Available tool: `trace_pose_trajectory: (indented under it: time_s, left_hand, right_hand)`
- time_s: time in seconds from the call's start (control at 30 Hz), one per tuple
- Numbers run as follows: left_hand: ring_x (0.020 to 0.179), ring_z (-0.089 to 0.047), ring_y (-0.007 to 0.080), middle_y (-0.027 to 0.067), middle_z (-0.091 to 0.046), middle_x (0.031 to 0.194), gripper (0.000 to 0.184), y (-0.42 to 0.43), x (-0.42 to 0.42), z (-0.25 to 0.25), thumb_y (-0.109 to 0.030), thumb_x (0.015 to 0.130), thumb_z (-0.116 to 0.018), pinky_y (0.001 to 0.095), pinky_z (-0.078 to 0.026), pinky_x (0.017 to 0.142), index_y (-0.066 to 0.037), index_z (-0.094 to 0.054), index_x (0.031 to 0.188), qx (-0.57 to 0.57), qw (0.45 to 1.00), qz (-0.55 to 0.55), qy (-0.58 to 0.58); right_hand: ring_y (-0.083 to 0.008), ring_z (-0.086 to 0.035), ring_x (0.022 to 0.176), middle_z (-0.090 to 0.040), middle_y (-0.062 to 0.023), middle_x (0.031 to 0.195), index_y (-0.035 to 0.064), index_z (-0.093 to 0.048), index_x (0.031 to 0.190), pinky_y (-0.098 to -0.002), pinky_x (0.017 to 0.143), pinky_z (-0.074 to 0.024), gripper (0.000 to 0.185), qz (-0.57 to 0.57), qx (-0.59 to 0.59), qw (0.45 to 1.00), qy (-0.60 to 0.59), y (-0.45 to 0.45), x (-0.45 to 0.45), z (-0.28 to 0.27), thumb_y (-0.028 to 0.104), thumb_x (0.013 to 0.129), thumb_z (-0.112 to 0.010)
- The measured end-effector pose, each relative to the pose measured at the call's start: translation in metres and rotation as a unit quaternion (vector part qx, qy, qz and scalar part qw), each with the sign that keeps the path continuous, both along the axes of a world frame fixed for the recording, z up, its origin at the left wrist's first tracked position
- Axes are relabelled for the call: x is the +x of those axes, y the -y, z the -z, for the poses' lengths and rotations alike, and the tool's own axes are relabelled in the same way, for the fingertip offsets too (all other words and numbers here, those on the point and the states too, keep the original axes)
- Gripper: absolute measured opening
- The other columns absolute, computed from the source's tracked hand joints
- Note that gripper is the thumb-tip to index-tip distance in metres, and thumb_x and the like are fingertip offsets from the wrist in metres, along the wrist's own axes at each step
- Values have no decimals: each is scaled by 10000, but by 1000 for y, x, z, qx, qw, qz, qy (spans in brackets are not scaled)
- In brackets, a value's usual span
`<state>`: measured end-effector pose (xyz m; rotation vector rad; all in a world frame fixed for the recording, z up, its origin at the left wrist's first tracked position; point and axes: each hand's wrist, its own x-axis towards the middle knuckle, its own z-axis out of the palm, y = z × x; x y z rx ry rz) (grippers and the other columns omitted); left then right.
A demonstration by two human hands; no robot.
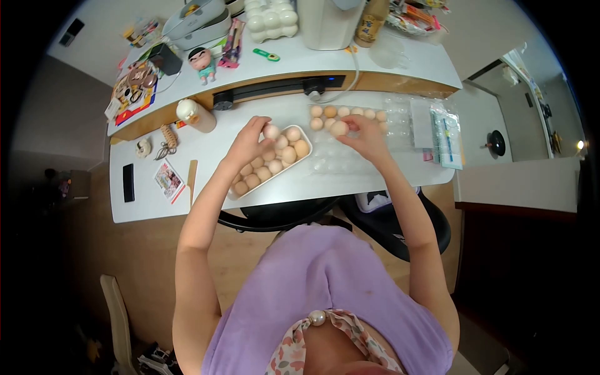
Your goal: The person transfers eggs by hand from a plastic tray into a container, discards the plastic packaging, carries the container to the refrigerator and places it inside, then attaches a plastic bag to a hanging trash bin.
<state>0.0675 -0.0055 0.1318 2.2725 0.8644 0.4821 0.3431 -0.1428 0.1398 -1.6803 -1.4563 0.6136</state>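
My left hand (249, 142) pinches a pale egg (271, 131) at the upper left corner of a white tray (308, 139). Several brown and pale eggs (275, 166) lie inside that tray, which sits at an angle near the table's front edge. To the right, my right hand (364, 139) has its fingertips on a light brown egg (339, 128). It is over a clear plastic egg carton (325, 164) whose back rows hold several eggs (344, 111). Front hollows of the carton show no eggs. My right hand hides part of the second row.
Left on the table are a cream bottle (195, 115), a black phone (128, 182), a card (169, 181) and a wooden stick (192, 178). A raised shelf (269, 72) runs behind, bearing a white egg holder (270, 20). Clear packaging (437, 134) lies right. A black chair (431, 219) stands below.
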Motion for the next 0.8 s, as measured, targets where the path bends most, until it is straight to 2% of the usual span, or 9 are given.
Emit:
trace_pose_trajectory:
  time_s: [0.1,0.23,0.27,0.37,0.47,0.6,0.7,0.8]
  left_hand:
    - [904,-564,291,136,-576,977,378,4,-27,18,-91,706,-691,342,-469,799,-18,-539,1044,-34,998,-28,-34]
    - [887,-578,303,149,-594,964,285,19,-29,30,-67,692,-684,351,-471,802,-21,-593,958,-48,997,-44,-50]
    - [882,-579,312,146,-595,971,267,20,-28,36,-58,686,-680,358,-473,798,-29,-605,941,-56,996,-50,-44]
    - [877,-578,310,144,-597,958,268,19,-28,58,-65,690,-675,363,-475,791,-34,-603,947,-48,997,-44,-32]
    - [866,-573,314,121,-561,942,275,17,-27,82,-56,688,-676,366,-481,763,-34,-594,950,-59,997,-45,13]
    - [853,-571,320,100,-527,937,281,20,-25,79,-70,698,-675,375,-484,736,-52,-585,964,-23,999,-39,11]
    - [840,-573,317,88,-534,954,280,27,-27,67,-75,712,-663,384,-485,728,-76,-585,981,1,999,-46,-28]
    - [840,-576,314,78,-548,980,295,28,-31,72,-76,728,-646,380,-486,730,-104,-591,1016,-12,999,-43,21]
  right_hand:
    - [-186,-598,852,-607,-65,963,59,-620,994,-289,732,-494,363,-95,33,994,40,-22,-35,0,146,663,-742]
    - [-241,-588,834,-580,-67,939,83,-626,970,-340,706,-500,335,-192,60,974,104,-40,-89,3,151,656,-720]
    - [-263,-583,831,-577,-70,913,97,-638,907,-373,687,-496,271,-189,36,975,109,-42,-101,8,179,655,-693]
    - [-254,-589,821,-577,-70,896,90,-649,852,-358,691,-487,220,-185,29,959,215,-45,-128,27,180,652,-662]
    - [-239,-601,766,-592,-60,853,122,-662,766,-366,634,-485,175,-151,18,940,305,-43,-145,39,222,623,-673]
    - [-228,-596,706,-586,-52,805,131,-664,711,-365,600,-468,164,-111,29,924,365,-43,-153,60,239,589,-686]
    - [-228,-587,769,-578,-58,817,122,-667,701,-368,638,-465,177,-94,35,924,370,-44,-155,72,245,577,-699]
    - [-231,-564,861,-574,-64,849,121,-677,717,-367,687,-456,194,-104,29,921,375,-44,-154,70,247,572,-707]
